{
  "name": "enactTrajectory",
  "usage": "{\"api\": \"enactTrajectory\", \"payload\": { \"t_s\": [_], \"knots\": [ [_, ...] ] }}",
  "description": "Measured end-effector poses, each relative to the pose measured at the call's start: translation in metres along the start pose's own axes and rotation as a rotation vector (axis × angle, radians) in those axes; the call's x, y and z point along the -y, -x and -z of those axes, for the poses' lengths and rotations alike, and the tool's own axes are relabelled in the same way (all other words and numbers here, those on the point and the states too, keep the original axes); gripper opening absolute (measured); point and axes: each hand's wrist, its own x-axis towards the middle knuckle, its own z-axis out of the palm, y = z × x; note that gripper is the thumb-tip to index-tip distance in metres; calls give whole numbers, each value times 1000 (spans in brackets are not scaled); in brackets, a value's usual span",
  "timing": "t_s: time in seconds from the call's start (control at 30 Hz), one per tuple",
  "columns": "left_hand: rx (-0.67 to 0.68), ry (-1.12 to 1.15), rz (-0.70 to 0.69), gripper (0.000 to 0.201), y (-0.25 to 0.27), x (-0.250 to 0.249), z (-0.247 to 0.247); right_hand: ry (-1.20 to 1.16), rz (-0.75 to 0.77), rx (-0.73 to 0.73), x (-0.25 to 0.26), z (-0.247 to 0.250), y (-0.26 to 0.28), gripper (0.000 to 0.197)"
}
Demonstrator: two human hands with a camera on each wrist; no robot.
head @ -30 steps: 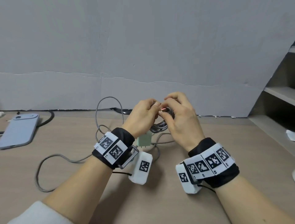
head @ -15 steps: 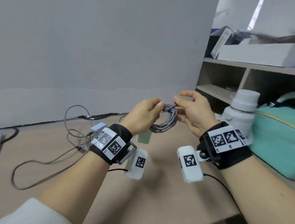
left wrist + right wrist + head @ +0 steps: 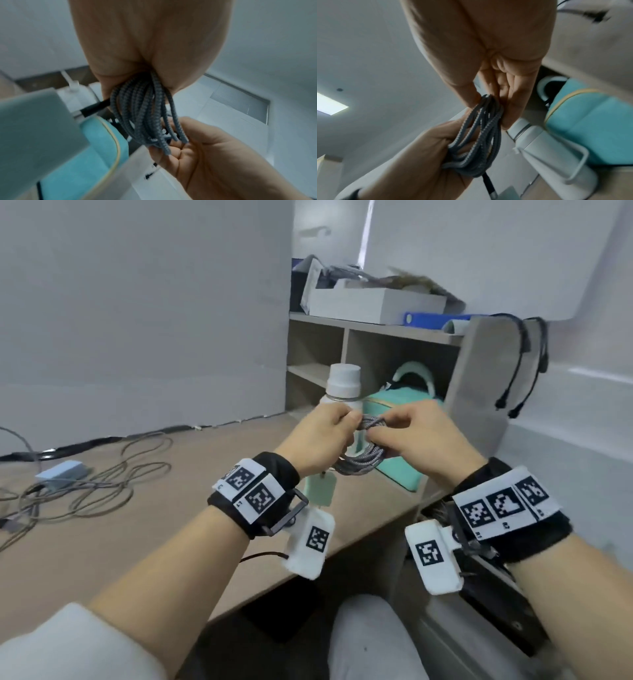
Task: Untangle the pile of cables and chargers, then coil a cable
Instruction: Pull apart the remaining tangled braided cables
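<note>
Cable [image 3: 359,463] — braided grey, wound into a small coil — is held up in the air between both hands, at about 12 o'clock from the person, over the desk [image 3: 164,529] edge.

Far out at 9 o'clock on the desk lies the loose pile [image 3: 85,484] of thin cables, with a pale blue charger [image 3: 60,472] among them.

The left hand [image 3: 315,440] grips the coil's left side: its fingers are curled tight round the bundled strands, which the left wrist view shows fanning out of the closed fist [image 3: 147,54]. A black plug [image 3: 94,108] sticks out beside the fist, and a pale green charger [image 3: 320,489] hangs below the hand at 6 o'clock.

The right hand [image 3: 421,440] pinches the coil's right side, thumb and fingertips [image 3: 510,108] closed on the strands; the rest of its fingers are bent in.

Behind the hands, at 12 o'clock, a white bottle [image 3: 342,385] stands on the desk, with a teal bag [image 3: 397,474] just beside it at 1 o'clock, in front of the shelf [image 3: 376,330]. Black cords [image 3: 524,371] hang over a panel at 2 o'clock.
</note>
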Motion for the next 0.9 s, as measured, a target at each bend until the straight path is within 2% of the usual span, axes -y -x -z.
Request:
{"api": "enactTrajectory", "payload": {
  "t_s": [0.13,0.27,0.33,0.4,0.53,0.6,0.67,0.73,0.8,0.87,0.9],
  "knots": [
    [105,201,21,36,-26,-14,-77,6,-142,-85,-39,63,17,8],
    [194,330,48,40,-59,-23,-149,41,-212,-178,-80,116,24,2],
    [226,397,82,41,-77,-22,-185,1,-259,-234,-102,138,24,11],
    [266,471,133,43,-93,-17,-220,3,-309,-259,-125,155,23,11],
    [388,825,394,38,-112,2,-289,92,-442,-246,-181,181,14,16],
    [388,968,526,35,-119,5,-318,97,-492,-248,-204,189,8,11],
    [352,1042,592,35,-130,6,-343,52,-515,-270,-224,195,1,8],
    [260,1052,658,35,-147,15,-367,-31,-552,-209,-243,198,-7,16],
    [165,955,722,36,-161,32,-389,-59,-636,-42,-264,197,-15,29],
    [95,852,843,41,-171,59,-407,-13,-745,111,-283,194,-21,50],
    [65,874,938,42,-173,68,-412,37,-786,163,-290,194,-23,63]
  ]
}}
